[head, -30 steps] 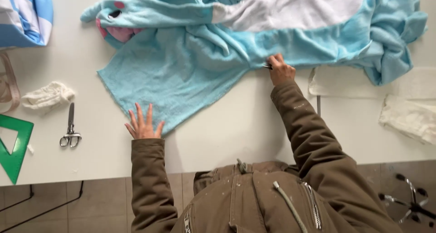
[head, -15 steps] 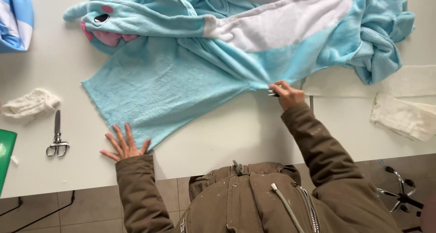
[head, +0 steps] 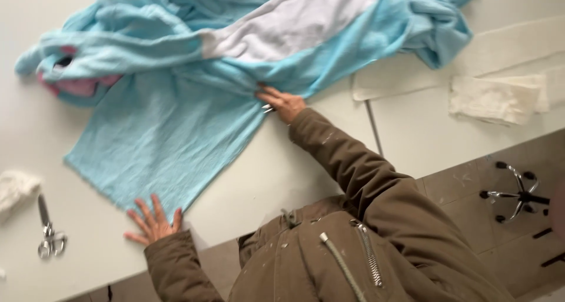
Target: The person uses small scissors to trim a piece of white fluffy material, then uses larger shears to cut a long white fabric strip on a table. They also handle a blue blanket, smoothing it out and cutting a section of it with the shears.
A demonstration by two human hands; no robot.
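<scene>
A large light-blue fleece garment (head: 176, 125) with a white panel (head: 294, 25) and a pink patch (head: 79, 87) is spread over the white table (head: 294, 178). My left hand (head: 153, 222) lies flat with spread fingers on the table, its fingertips on the lower corner of the blue cloth. My right hand (head: 281, 103) rests where the cloth bunches at its right edge. It pinches a small metal object together with the fabric; what the object is I cannot tell.
Scissors (head: 48, 234) lie at the table's left edge, next to a crumpled white rag (head: 15, 187). White fabric pieces (head: 494, 99) lie at the right. A chair base (head: 515, 193) stands on the tiled floor at the right.
The view has tilted and shifted, so the cloth and table sit lower-left in the frame. My left hand has slid to the cloth's lower corner. My right hand keeps its hold on the cloth edge.
</scene>
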